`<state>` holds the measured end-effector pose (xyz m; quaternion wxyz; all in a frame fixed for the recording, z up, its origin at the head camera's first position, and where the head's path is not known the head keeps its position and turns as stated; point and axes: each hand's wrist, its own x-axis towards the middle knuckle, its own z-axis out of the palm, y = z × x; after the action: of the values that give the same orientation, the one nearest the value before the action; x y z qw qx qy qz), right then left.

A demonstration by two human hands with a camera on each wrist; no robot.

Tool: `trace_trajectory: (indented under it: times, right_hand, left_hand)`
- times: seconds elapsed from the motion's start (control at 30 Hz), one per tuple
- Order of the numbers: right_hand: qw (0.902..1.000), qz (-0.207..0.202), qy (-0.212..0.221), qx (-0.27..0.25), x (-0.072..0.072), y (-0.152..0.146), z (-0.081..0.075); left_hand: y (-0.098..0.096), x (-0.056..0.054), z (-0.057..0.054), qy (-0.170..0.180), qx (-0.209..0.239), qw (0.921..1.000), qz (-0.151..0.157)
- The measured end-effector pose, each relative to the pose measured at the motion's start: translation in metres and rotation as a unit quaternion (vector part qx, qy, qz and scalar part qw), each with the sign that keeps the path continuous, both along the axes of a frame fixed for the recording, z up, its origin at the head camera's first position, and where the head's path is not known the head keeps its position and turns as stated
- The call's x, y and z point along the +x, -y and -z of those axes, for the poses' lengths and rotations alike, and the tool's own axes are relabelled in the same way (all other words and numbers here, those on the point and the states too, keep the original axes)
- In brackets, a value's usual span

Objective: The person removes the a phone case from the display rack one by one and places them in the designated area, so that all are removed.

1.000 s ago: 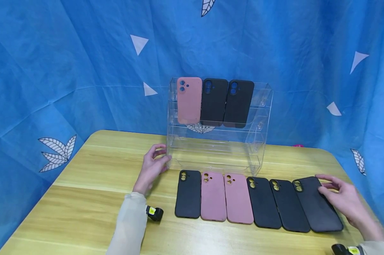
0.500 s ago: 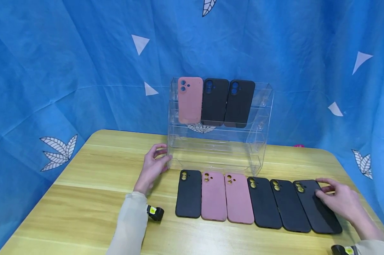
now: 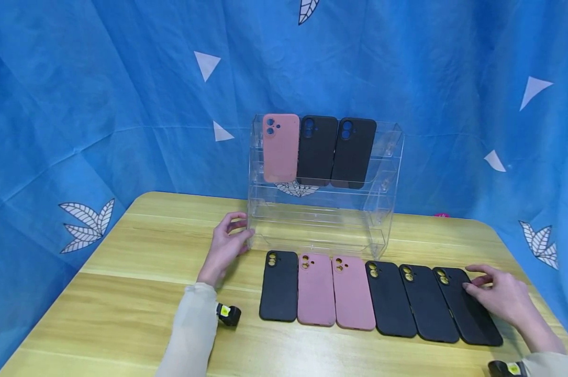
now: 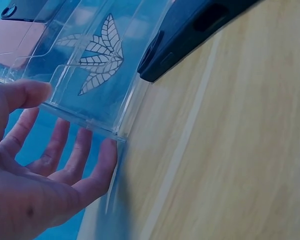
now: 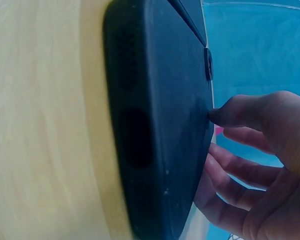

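My left hand point(image 3: 227, 243) holds the left side of a clear tiered display stand point(image 3: 312, 243). In the left wrist view the thumb is at the front edge of the stand point(image 4: 97, 117) and the fingertips meet its side. At the right end of the table row lies a black phone case point(image 3: 474, 309), camera cutout at its far left corner. My right hand point(image 3: 500, 296) grips its right edge, thumb on the back. In the right wrist view, the fingers of my right hand point(image 5: 255, 170) reach along the edge of that case point(image 5: 177, 125).
To its left run two black cases point(image 3: 392, 301) point(image 3: 430, 306), two pink cases point(image 3: 315, 293) point(image 3: 354, 296) and another black case point(image 3: 279, 288). The stand's top tier holds a pink case point(image 3: 281, 149) and two black ones point(image 3: 316, 152) point(image 3: 353, 154). A blue curtain point(image 3: 123, 94) hangs behind the wooden table point(image 3: 123, 293).
The rightmost black phone case has come down from a slight tilt and shifted left against its neighbour, my right hand moving left with it. The left hand and the stand have stayed put.
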<state>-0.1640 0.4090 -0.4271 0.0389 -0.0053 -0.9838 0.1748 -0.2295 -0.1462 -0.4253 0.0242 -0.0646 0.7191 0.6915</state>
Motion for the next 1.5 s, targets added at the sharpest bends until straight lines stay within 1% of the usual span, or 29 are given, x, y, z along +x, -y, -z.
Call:
trace_trajectory:
  times: [0.07,0.2,0.3,0.5,0.77,0.93,1.03,1.13,1.2,1.3,1.5]
  right_hand:
    - [1.0,0.0,-0.005,0.001,0.0,0.0,0.001]
    - [0.9996,0.001,-0.028,-0.004,0.0,0.002,0.001]
    - [0.9985,0.006,-0.053,-0.01,0.0,0.007,-0.001]
    - [0.9943,0.011,-0.102,-0.029,-0.005,0.025,-0.007]
    - [0.9859,0.007,-0.141,-0.09,-0.019,0.056,-0.016]
    - [0.978,0.004,-0.16,-0.133,-0.028,0.077,-0.02]
    - [0.9748,0.005,-0.158,-0.157,-0.033,0.09,-0.023]
    - [0.9721,0.006,-0.154,-0.177,-0.04,0.103,-0.028]
    - [0.9697,0.004,-0.154,-0.189,-0.045,0.111,-0.031]
    - [0.9658,0.0,-0.157,-0.206,-0.052,0.122,-0.036]
    - [0.9579,-0.003,-0.16,-0.238,-0.062,0.137,-0.043]
  left_hand:
    - [0.0,0.0,0.0,-0.001,-0.003,1.0,-0.001]
    - [0.0,0.001,-0.001,-0.003,-0.016,0.9999,0.0]
    - [0.001,0.002,0.0,-0.004,-0.025,0.9997,0.002]
    - [0.002,0.003,0.0,-0.007,-0.028,0.9996,0.004]
    - [0.003,0.003,-0.002,-0.012,-0.028,0.9995,0.005]
    - [0.004,0.003,-0.007,-0.021,-0.024,0.9994,0.01]
    - [0.005,0.003,-0.014,-0.038,-0.029,0.9988,0.008]
    - [0.006,0.001,-0.024,-0.06,-0.035,0.9976,0.003]
    - [0.006,0.0,-0.033,-0.073,-0.036,0.9967,-0.001]
    - [0.006,-0.001,-0.049,-0.104,-0.045,0.9936,-0.009]
    - [0.001,-0.005,-0.081,-0.181,-0.066,0.9808,-0.029]
